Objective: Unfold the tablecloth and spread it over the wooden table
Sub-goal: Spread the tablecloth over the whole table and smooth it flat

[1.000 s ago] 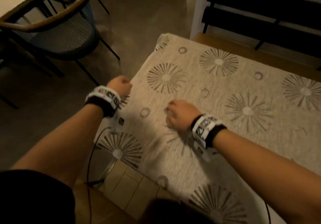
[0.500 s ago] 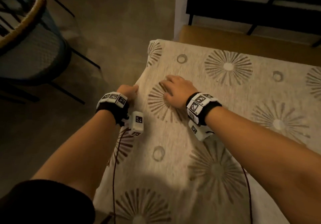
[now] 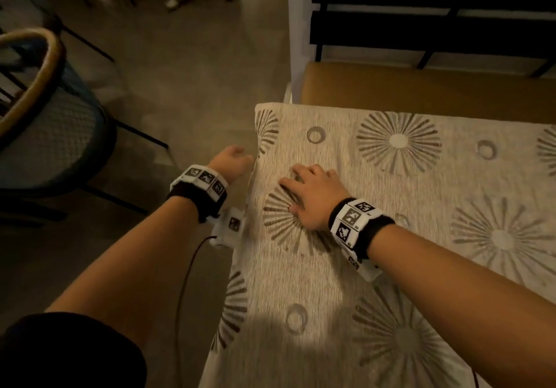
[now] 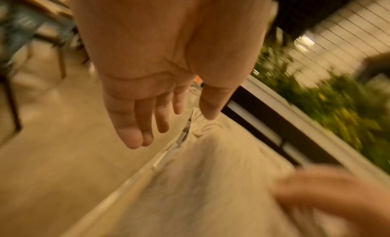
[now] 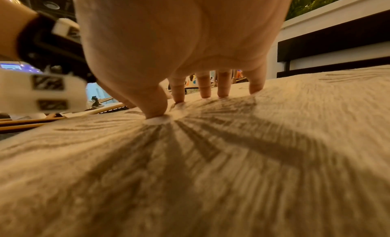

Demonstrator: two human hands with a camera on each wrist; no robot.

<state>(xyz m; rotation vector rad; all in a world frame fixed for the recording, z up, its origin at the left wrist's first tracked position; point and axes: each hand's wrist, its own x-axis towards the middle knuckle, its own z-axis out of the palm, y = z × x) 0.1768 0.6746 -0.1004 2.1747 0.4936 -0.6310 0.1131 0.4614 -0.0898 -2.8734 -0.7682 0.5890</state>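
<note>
Head view: the tablecloth (image 3: pixel 391 237) now lies flat across the worktop, and the right hand (image 3: pixel 313 198) has slid toward its far corner. Left wrist view: the left hand (image 4: pixel 156 84) has let go, fingers (image 4: pixel 131 132) released beside the edge. Right wrist view: straight fingers (image 5: pixel 156 105) press cloth; smoothing nearly finished.

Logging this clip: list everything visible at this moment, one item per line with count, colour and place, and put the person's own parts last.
tablecloth: one, beige with grey starburst and ring prints, spread flat on the table at right, its left edge hanging over the side.
wooden table: one, brown, a bare strip showing beyond the cloth's far edge.
chair: one, dark frame with curved wooden back, on the floor at left.
bench back: one, black slats, beyond the table.
plants: green, blurred, behind the bench.
wrist bands: two, black with white marker blocks.
left hand: fingers straight, beside the cloth's left edge, holding nothing.
right hand: fingertips pressing on the cloth.
</note>
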